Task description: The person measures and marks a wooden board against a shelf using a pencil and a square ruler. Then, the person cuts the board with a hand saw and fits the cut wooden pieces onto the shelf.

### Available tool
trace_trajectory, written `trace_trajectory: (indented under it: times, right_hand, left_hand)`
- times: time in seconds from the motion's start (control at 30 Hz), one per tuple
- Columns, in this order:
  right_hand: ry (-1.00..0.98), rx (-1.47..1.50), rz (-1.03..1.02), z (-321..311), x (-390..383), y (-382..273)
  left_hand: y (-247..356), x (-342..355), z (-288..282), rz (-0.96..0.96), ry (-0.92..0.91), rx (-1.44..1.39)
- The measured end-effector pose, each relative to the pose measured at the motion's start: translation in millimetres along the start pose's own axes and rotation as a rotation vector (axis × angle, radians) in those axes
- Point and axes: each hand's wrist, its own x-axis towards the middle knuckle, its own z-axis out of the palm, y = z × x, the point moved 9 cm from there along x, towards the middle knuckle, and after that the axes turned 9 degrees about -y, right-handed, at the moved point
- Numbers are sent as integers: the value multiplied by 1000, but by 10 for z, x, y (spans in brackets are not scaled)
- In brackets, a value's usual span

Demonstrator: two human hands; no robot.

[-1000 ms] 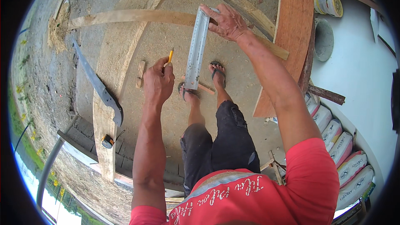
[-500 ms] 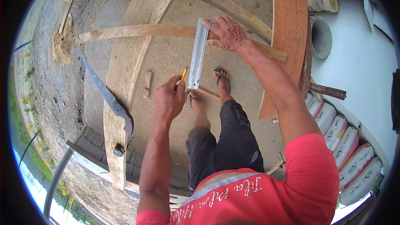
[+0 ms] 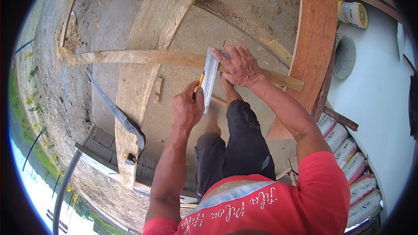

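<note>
My left hand (image 3: pixel 188 109) pinches a yellow pencil (image 3: pixel 200 79), its tip at the edge of the try square's metal blade (image 3: pixel 210 82). With my right hand (image 3: pixel 240 67) I grip the square's upper end against a narrow wooden strip (image 3: pixel 143 56). The blade lies across the strip and points back toward me. Part of the square's stock is hidden under my right fingers. The strip spans from a wide rough plank (image 3: pixel 141 78) on the left to a reddish board (image 3: pixel 315 39) on the right.
On the wide plank lie a handsaw (image 3: pixel 116 111) and a tape measure (image 3: pixel 130 159). A small wood offcut (image 3: pixel 158 89) is on the concrete floor. At right are a bucket (image 3: pixel 353 14), a grey pipe-like cylinder (image 3: pixel 345 56) and several stacked bags (image 3: pixel 346 152). Sawdust (image 3: pixel 66 50) is heaped far left.
My left hand has brought the pencil up against the square's blade. The view has shifted, so the strip and boards sit lower in it. My right hand keeps its hold.
</note>
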Motion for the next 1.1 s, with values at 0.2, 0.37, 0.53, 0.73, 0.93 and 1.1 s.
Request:
trace_trajectory:
  times: [0.2, 0.37, 0.53, 0.73, 0.93, 1.1]
  right_hand:
    - [17, 61, -7, 3, 15, 99]
    - [17, 89, -6, 9, 13, 138]
    - [31, 87, -5, -4, 12, 139]
    - [32, 82, 0, 8, 22, 123]
    - [36, 75, -3, 27, 13, 131]
    - [48, 76, -6, 28, 25, 133]
  left_hand:
    - [123, 288, 76, 32, 23, -8]
    - [83, 336, 137, 1, -4, 31]
    - [124, 363, 124, 18, 29, 37]
    - [125, 457, 189, 31, 18, 74]
    - [163, 487, 149, 50, 43, 21]
    - [134, 511, 135, 39, 28, 49]
